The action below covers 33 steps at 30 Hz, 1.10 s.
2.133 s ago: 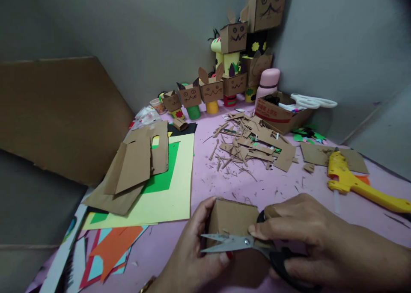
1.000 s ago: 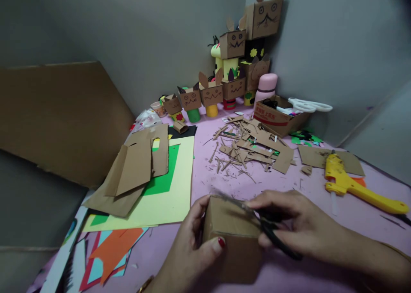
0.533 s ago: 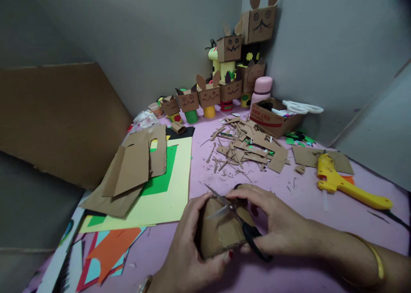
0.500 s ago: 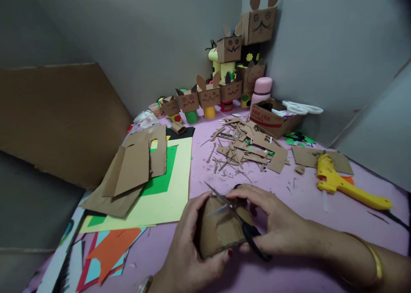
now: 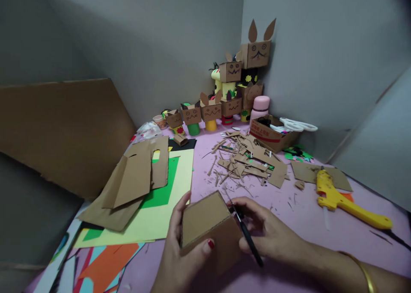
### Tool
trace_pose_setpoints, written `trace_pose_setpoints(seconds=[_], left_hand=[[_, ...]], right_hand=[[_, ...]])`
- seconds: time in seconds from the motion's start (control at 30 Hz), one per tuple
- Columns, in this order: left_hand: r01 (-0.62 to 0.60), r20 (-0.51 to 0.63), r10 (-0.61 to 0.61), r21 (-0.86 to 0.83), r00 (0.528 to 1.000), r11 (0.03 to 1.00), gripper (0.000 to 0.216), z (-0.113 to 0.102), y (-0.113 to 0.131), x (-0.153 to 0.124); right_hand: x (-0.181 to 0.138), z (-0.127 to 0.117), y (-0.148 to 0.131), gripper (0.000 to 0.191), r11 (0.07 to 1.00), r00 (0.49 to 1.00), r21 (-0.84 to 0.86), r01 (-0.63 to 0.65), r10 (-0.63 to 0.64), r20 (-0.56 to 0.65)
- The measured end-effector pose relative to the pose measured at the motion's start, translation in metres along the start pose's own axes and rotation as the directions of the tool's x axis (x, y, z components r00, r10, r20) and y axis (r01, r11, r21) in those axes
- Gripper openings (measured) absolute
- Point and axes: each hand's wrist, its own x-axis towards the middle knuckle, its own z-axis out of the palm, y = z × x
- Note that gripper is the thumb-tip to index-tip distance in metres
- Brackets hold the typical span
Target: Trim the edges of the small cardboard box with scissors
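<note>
A small brown cardboard box (image 5: 207, 218) is gripped by my left hand (image 5: 181, 248), thumb on its near face and fingers along its left side. One flat face tilts up toward me. My right hand (image 5: 268, 226) is closed around a pair of scissors with black handles (image 5: 249, 239). Their blades point up and away, close by the box's right edge. Whether the blades touch the cardboard I cannot tell. Parts of the right fingers are hidden behind the scissors.
Cardboard scraps (image 5: 245, 158) lie in a heap beyond my hands. A yellow glue gun (image 5: 349, 203) rests at right, its cord trailing off. Cardboard pieces (image 5: 135, 177) cover coloured paper at left. Several cardboard animal figures (image 5: 210, 111), a pink bottle (image 5: 259, 107) and a supply box (image 5: 272, 134) stand behind.
The box has been turned, so a flat, closed face now shows on top. The scissors have swung to its right side, and the view has tilted upward.
</note>
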Motion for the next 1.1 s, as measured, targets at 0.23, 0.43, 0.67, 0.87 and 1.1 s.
trace_pose_setpoints(seconds=[0.23,0.43,0.67,0.87,1.1], left_hand=[[-0.09,0.083,0.07,0.261,0.994,0.961,0.085,-0.017,0.009,0.008],[-0.129,0.113,0.092,0.385,0.989,0.914,0.086,-0.016,0.011,0.01],[-0.086,0.143,0.03,0.403,0.989,0.911,0.088,-0.015,0.009,0.013],[-0.135,0.212,0.039,0.457,0.976,0.879,0.085,-0.025,0.004,0.019],[-0.102,0.272,-0.05,0.518,0.961,0.849,0.091,-0.028,0.005,0.021]], right_hand=[[-0.013,-0.044,-0.043,0.053,0.749,0.981,-0.644,0.159,-0.043,0.191],[-0.024,-0.059,-0.056,0.051,0.632,0.955,-0.73,0.261,-0.058,0.291],[-0.026,-0.057,-0.061,0.051,0.51,0.942,-0.815,0.276,0.023,0.334],[-0.026,-0.056,-0.062,0.05,0.515,0.939,-0.803,0.299,-0.007,0.345],[-0.029,-0.054,-0.061,0.052,0.515,0.935,-0.805,0.295,0.016,0.353]])
